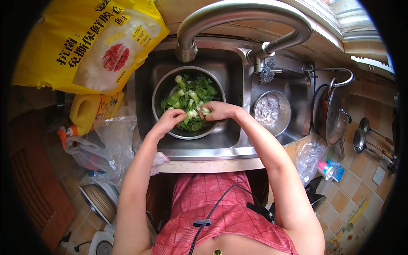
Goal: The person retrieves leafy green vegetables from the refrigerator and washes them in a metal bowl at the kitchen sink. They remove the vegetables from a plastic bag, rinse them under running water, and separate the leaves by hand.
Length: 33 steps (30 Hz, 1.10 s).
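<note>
In the left basin of a double stainless steel sink (210, 153) stands a round metal bowl (156, 92) holding leafy greens (204, 87) with pale stem bases, like small bok choy. My left hand (172, 120) is at the bowl's front left, fingers and thumb pinched at a pale stem piece among the leaves. My right hand (218, 111) reaches over the bowl's right side, its fingers curled around a pale green stem base (206, 111). The two hands are a short way apart. Leaves partly hide the bowl's floor.
A curved metal faucet (245, 4) arches above the basins. The right basin holds a metal strainer (288, 111) with pale, translucent pieces. At left are a yellow plastic package (86, 22), a yellow jug (79, 111) and clear bags (118, 137). Pan lids (334, 118) and ladles (359, 140) hang at right.
</note>
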Each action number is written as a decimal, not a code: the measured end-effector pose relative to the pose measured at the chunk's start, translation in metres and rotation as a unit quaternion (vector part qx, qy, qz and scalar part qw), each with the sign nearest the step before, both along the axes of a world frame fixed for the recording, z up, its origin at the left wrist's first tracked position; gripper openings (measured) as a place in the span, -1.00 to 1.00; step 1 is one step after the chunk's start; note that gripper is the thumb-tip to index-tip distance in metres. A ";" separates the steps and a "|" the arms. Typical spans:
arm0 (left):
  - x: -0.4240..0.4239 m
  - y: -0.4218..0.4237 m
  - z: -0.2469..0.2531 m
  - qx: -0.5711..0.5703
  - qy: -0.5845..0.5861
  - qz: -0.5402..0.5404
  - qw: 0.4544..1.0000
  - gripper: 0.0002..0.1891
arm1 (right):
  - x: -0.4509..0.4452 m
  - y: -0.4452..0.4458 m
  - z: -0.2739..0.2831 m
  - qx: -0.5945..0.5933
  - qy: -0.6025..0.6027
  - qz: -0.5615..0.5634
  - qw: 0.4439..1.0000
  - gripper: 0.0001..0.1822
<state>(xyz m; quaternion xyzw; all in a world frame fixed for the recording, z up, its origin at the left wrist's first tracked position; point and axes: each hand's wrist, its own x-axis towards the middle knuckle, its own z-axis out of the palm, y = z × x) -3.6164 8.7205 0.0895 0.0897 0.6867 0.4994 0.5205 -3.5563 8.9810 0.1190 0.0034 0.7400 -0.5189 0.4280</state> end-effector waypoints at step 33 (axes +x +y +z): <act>0.011 0.014 0.012 -0.016 0.107 -0.028 0.994 -0.75 | 0.025 -0.044 -0.016 0.070 0.120 -0.119 0.983 -0.67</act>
